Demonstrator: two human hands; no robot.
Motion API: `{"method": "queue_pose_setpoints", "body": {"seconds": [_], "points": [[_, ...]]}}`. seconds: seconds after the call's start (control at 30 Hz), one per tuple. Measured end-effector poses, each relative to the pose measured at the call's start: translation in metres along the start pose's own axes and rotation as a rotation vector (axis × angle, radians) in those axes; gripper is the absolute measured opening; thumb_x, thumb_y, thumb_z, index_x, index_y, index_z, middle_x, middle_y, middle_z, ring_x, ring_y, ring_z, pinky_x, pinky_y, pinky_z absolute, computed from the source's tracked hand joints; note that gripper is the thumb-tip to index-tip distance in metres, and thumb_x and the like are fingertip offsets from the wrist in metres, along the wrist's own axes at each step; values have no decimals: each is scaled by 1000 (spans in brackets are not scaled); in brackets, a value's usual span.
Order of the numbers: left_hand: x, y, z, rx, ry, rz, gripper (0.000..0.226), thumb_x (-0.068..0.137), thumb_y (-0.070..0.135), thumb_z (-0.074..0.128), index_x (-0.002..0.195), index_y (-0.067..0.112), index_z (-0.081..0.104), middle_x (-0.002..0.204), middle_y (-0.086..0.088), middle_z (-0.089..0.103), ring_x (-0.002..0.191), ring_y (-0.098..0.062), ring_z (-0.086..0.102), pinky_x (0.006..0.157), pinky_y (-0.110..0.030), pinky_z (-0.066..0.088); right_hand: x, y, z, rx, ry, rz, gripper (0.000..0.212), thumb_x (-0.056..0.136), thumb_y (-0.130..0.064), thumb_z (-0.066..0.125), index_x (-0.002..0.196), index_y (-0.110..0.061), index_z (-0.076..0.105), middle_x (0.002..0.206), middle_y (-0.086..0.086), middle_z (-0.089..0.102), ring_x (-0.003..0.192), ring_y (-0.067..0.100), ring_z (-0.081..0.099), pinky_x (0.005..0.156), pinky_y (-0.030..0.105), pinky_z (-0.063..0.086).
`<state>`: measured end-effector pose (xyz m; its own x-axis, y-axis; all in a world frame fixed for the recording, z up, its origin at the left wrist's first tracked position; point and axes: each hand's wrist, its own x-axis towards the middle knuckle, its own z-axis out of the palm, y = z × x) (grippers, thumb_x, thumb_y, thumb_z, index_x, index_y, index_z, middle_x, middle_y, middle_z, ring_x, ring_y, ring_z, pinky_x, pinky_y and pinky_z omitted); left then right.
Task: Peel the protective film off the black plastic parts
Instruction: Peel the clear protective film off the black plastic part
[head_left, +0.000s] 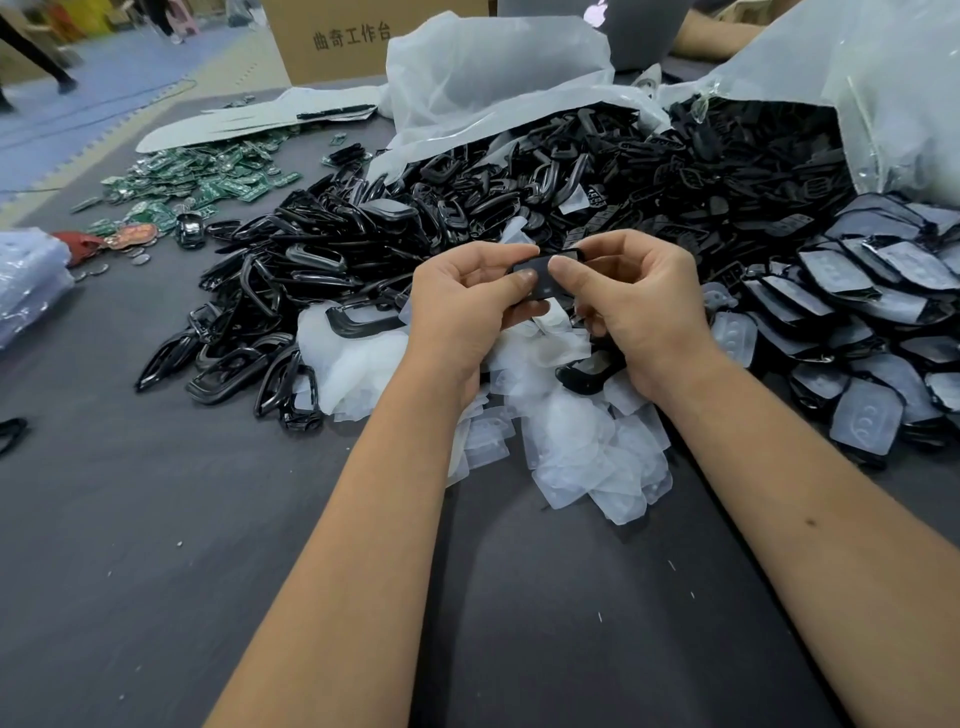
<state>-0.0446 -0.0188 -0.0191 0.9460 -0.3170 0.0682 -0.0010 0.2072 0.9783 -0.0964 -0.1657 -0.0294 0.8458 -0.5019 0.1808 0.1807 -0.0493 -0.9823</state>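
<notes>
Both hands hold one small black plastic part (545, 278) above the table's middle. My left hand (467, 306) grips its left end, thumb on top. My right hand (634, 306) pinches its right side, thumb pressed on the face. Whether film still covers this part cannot be told. Under my hands lies a heap of peeled translucent films (561, 436). A stack of film-covered black parts (872, 332) sits to the right. A big pile of black plastic frames (322, 280) spreads to the left and behind.
Two white plastic bags (498, 78) spill black parts at the back. Green circuit boards (208, 176) lie at the far left, a cardboard box (353, 36) behind them. A clear bag (26, 280) sits at the left edge. The dark grey table surface (156, 545) extends toward me.
</notes>
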Motion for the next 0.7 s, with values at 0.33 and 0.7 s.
{"method": "queue_pose_setpoints", "body": {"seconds": [0.33, 0.7], "points": [[-3, 2, -1, -20, -61, 8, 20, 92, -13, 63, 99, 2, 75, 86, -13, 77, 80, -25, 75, 79, -34, 65, 3, -1, -5, 129, -146, 91, 11, 88, -11, 81, 84, -10, 70, 63, 3, 64, 51, 11, 54, 46, 19, 40], [-3, 1, 1, -29, -42, 6, 19, 90, -15, 66, 94, 2, 74, 79, -9, 77, 69, -22, 74, 66, -25, 61, 1, 1, 2, 70, -102, 12, 18, 99, 0, 63, 88, -7, 74, 68, 5, 69, 55, 15, 63, 49, 24, 53]]}}
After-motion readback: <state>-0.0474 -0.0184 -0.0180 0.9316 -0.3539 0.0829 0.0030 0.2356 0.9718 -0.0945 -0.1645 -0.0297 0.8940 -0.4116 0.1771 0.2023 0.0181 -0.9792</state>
